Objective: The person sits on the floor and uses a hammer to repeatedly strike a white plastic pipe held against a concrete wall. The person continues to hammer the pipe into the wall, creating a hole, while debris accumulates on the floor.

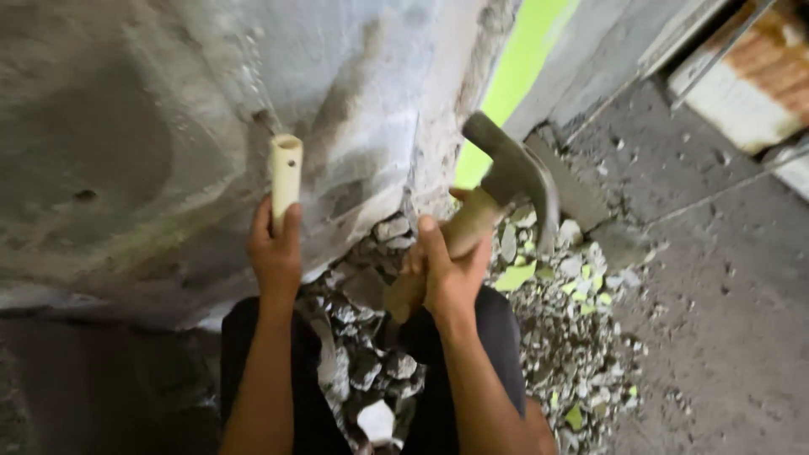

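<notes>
Left hand [275,253]: closed in a full fist around the lower end of a short cream-coloured plastic tube [285,173]; thumb lies up along the tube's side.
Cream tube: held upright, open end up, a small hole near its top; its upper part stands against the grey rough concrete wall [168,126]. Whether it touches the wall cannot be told.
Right hand [447,274]: closed tight around the pale wooden handle of a dark steel claw hammer [506,173]; fingers wrapped, thumb over the handle.
Hammer: head raised above the right hand, tilted up and to the right, slightly blurred; it sits at the broken edge of the wall, to the right of the tube and apart from it.
Arm pose: both forearms bare, reaching up and forward from the bottom of the view; left forearm near vertical, right forearm angled in from lower right. Dark-clothed knees [497,324] lie below the hands.
Surface: heap of grey broken concrete rubble [573,337] between and right of the knees, with bits of bright green paint among it.
Room: grey dusty concrete floor [725,320] to the right; a bright green painted strip [518,67] beyond the wall edge; rusty corrugated sheet [758,76] at top right.
</notes>
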